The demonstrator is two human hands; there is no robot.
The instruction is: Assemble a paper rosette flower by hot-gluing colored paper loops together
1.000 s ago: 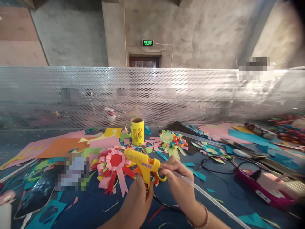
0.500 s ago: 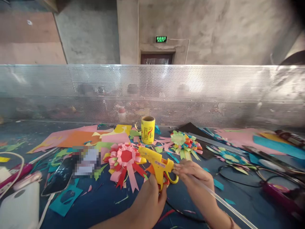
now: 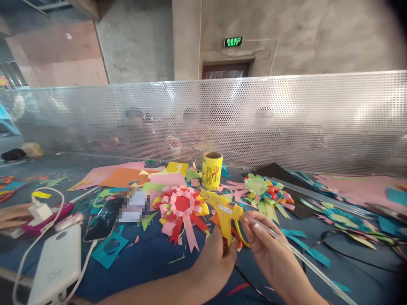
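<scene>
Left hand: the left hand (image 3: pixel 219 258) is clamping the handle of a yellow glue gun (image 3: pixel 224 209), its barrel sitting above the fist, over the blue table (image 3: pixel 149 262).
Right hand: the right hand (image 3: pixel 271 245) is pinching a clear glue stick (image 3: pixel 308 257) near its front end, just behind the gun; the fingers are hiding whether the stick is entering it.
Paper rosettes: a red-and-pink rosette (image 3: pixel 182 204) is lying just left of the gun; a green-centred rosette (image 3: pixel 256 185) is lying beyond the right hand.
Roll: a yellow roll (image 3: pixel 212 173) is standing upright behind the gun.
Cord: a black cord (image 3: pixel 249 283) is trailing between the forearms.
Far left: a co-worker's hand (image 3: pixel 14 217) is reaching in beside a white plug (image 3: pixel 40 210).
Nozzle: it is pointing forward-left, the gun's long axis slanting down toward the right.
</scene>
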